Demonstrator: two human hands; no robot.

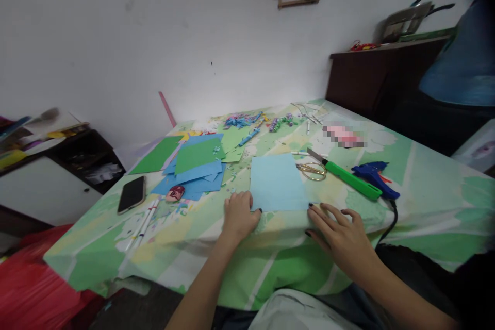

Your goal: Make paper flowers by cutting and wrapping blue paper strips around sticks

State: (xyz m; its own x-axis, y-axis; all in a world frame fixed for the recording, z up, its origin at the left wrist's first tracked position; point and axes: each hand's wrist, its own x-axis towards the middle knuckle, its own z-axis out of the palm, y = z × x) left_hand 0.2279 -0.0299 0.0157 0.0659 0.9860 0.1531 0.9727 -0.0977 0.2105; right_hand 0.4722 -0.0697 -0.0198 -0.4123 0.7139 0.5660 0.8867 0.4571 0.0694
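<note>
A light blue sheet of paper (276,181) lies flat on the patterned tablecloth, straight in front of me. My left hand (242,214) rests at its lower left corner, fingers curled together and thumb at the paper's edge; whether anything is pinched is hidden. At the lower right corner, the fingertips of my right hand (336,221) touch the paper, with the fingers spread. Gold-handled scissors (313,171) lie beside the sheet's right edge, blades partly hidden. Further right are a green utility knife (351,179) with its blade out and a blue glue gun (375,178).
Green and blue sheets (199,157) are piled at the left, near a phone (132,194), a dark red and pink object (175,194) and white pens (147,221). Curled paper strips (242,120) and scraps lie at the back. A dark cabinet (359,77) stands right.
</note>
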